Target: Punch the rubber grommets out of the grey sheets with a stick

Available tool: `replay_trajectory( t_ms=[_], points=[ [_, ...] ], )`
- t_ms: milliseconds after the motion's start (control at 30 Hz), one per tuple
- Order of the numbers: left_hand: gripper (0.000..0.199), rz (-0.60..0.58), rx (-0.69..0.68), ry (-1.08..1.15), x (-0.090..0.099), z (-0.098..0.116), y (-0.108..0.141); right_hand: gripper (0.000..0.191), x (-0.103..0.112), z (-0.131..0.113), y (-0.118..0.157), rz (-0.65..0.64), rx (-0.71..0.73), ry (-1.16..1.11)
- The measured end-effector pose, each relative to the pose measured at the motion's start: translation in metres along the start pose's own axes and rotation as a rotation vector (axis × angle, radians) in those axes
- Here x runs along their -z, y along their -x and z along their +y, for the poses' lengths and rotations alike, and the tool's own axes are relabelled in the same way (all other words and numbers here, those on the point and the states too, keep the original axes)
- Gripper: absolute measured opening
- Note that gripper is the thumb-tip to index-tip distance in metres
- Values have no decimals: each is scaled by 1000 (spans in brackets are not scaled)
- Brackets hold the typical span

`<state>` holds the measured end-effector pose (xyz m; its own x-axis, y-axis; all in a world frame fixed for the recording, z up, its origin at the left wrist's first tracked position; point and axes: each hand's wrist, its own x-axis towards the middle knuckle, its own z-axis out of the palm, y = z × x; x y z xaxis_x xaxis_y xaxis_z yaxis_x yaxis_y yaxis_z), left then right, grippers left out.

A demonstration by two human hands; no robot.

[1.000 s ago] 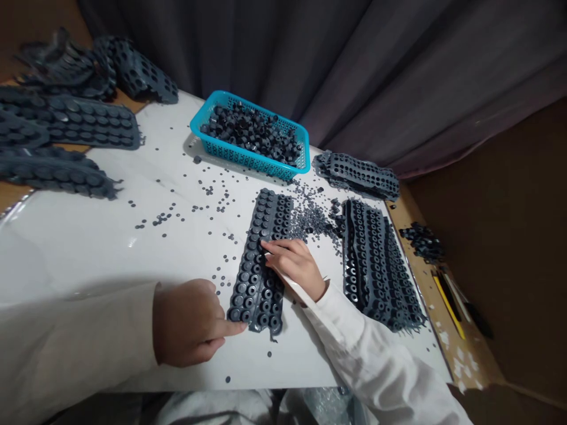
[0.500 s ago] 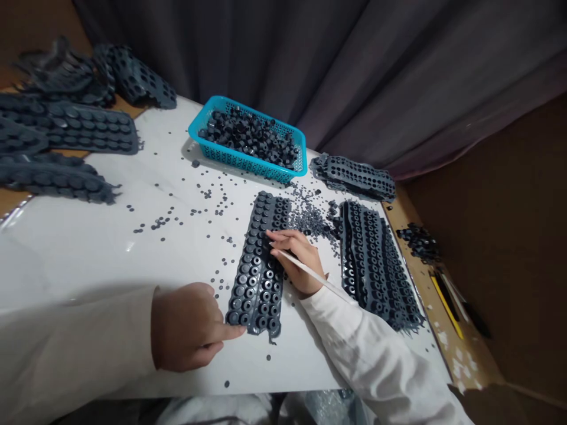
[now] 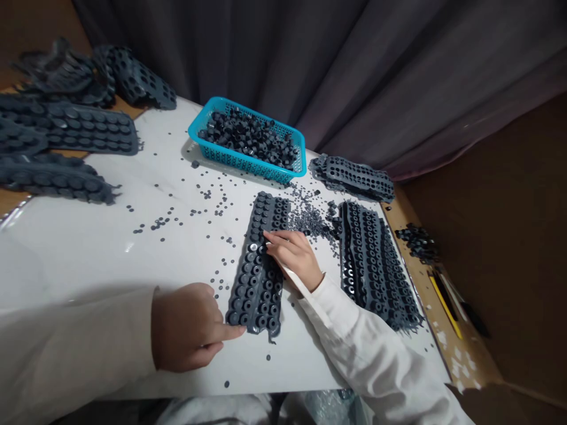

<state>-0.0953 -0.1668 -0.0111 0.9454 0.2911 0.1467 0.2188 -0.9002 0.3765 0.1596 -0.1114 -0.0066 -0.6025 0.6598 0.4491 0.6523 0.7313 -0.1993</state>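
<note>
A dark grey moulded rubber sheet (image 3: 254, 283) with rows of round, ring-shaped knobs lies lengthwise before me on the white table. At its near left corner, my left hand (image 3: 190, 327) presses the tip of a stretched index finger, with its other fingers curled and nothing visible in them. My right hand (image 3: 295, 257) rests over the sheet's right middle, its fingers pinched on a long, thin white stick (image 3: 305, 292) that slants back over the wrist. The stick's tip is hidden at the fingers, among the knobs.
A turquoise basket (image 3: 248, 160) of small dark rubber pieces stands behind. Tiny discs (image 3: 310, 219) are scattered about. More knobbed sheets (image 3: 376, 265) are stacked at right, a perforated stack (image 3: 354, 177) behind them. Other sheets (image 3: 88, 127) lie left. A yellow tool (image 3: 445, 304) lies far right.
My right hand has shifted slightly left along the knobs, and the white stick has swung to a steeper slant, closer to the forearm. My left hand stays put.
</note>
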Motion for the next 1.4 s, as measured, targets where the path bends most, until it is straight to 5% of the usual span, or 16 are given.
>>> replay_trajectory(
  t_ms=[167,367,533,867,1200,1400],
  points=[
    [45,-12,8,-2,1,0,0,13,1,7,-4,91,-124,7],
    [45,-3,12,-25,3,1,-1,7,4,1,-6,97,-264,-281],
    [45,-14,11,-29,4,1,-1,6,1,-3,-5,43,-239,-311],
    [45,-13,4,-23,4,1,0,12,-5,15,-14,57,-138,8],
    [46,9,11,-14,0,0,0,7,-1,10,-16,77,-285,-346],
    [47,14,13,-11,-3,0,1,6,-3,9,-17,61,-281,-320]
  ],
)
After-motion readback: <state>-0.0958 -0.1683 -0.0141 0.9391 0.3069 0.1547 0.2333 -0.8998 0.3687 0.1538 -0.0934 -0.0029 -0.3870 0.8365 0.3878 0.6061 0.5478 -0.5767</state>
